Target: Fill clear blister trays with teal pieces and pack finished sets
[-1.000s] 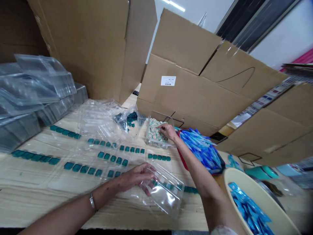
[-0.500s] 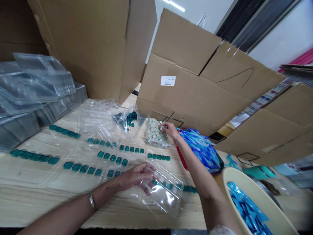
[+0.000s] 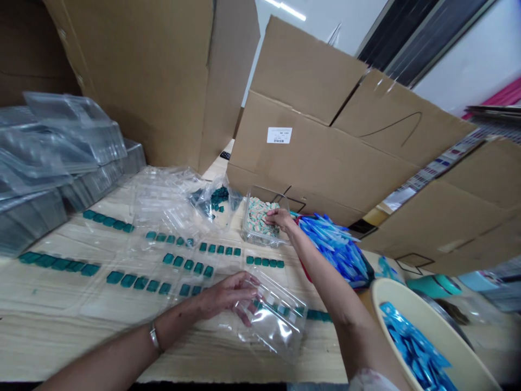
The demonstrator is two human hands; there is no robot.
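Note:
My left hand rests near the front of the wooden table, fingers curled on the edge of a clear plastic blister tray. That tray holds a short row of teal square pieces. My right hand reaches far forward into a small clear tub of white and teal tablets, fingers pinched together among them; what they grip is too small to name. Other flat clear trays with rows of teal squares lie across the table between the two hands.
Stacks of empty clear trays stand at the left. A plastic bag of teal pieces lies beside the tub. Blue packets are heaped on the right, more in a cream bowl. Large cardboard boxes wall the back.
My right hand has shifted slightly within the tub of tablets. The clear tray under my left hand has tilted a little. Otherwise the scene is the same.

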